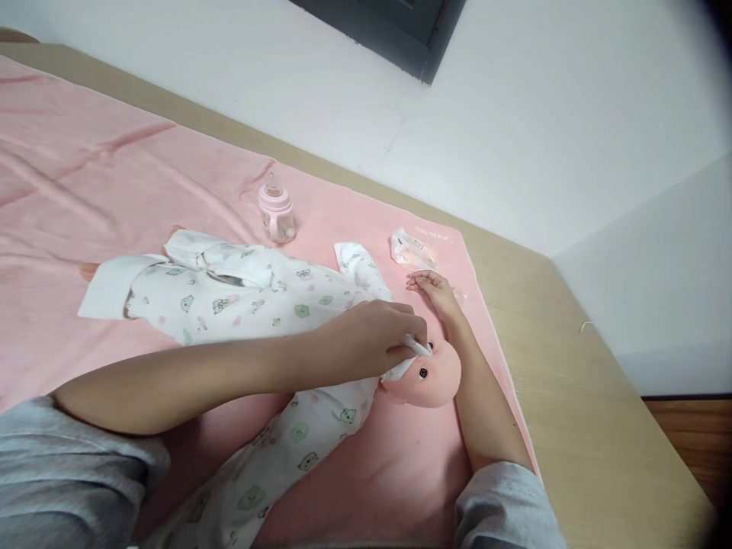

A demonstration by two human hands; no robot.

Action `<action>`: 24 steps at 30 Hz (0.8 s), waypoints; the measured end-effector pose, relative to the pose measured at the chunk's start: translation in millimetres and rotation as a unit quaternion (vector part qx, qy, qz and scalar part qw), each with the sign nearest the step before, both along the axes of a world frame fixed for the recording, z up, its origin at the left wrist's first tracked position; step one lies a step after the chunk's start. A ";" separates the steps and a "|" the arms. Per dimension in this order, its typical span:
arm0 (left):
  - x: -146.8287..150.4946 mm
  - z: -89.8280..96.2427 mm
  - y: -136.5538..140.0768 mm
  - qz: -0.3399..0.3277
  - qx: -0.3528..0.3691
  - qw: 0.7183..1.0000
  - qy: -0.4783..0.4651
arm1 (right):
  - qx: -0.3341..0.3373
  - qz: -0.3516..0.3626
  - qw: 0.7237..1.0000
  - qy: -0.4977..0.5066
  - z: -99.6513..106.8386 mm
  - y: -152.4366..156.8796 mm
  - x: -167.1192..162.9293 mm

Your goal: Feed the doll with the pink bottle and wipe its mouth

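Observation:
A baby doll lies on its back on a pink blanket [69, 175], dressed in white clothes [274, 293] with green animal prints. My left hand [380, 335] reaches across its chest, fingers closed on a white tissue [420, 347] held at the lower face of the doll's head [438, 374]. The mouth is hidden by the tissue and my fingers; both eyes show. My right hand [435, 291] rests beyond the head with its fingers stretched out, holding nothing. Just past those fingertips is a clear plastic packet [412, 250] with something peach-coloured inside.
A pink-capped baby bottle [277, 212] stands upright on the blanket beyond the doll's body. Under the blanket is a wooden table [577, 381], bordered by a white wall [515, 130]. A dark frame [400, 30] sits on the wall.

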State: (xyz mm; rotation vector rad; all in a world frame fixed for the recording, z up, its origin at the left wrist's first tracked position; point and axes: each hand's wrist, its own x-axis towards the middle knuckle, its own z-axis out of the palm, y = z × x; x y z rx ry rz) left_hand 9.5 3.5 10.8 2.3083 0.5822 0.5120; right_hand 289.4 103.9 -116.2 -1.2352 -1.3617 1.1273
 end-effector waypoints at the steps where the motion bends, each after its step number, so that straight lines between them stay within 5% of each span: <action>1: 0.1 0.2 0.2 0.004 0.003 1.000 -0.002 | 0.001 -0.001 1.000 -0.001 0.2 -0.1 -0.2; 16: 1.8 -3.7 1.0 0.026 0.056 0.998 0.020 | -0.014 -0.021 1.000 0.004 6.1 -5.0 -6.7; 24: -8.2 7.8 0.4 -0.014 0.036 0.999 0.012 | -0.008 -0.009 1.000 -0.002 2.3 -1.4 -3.2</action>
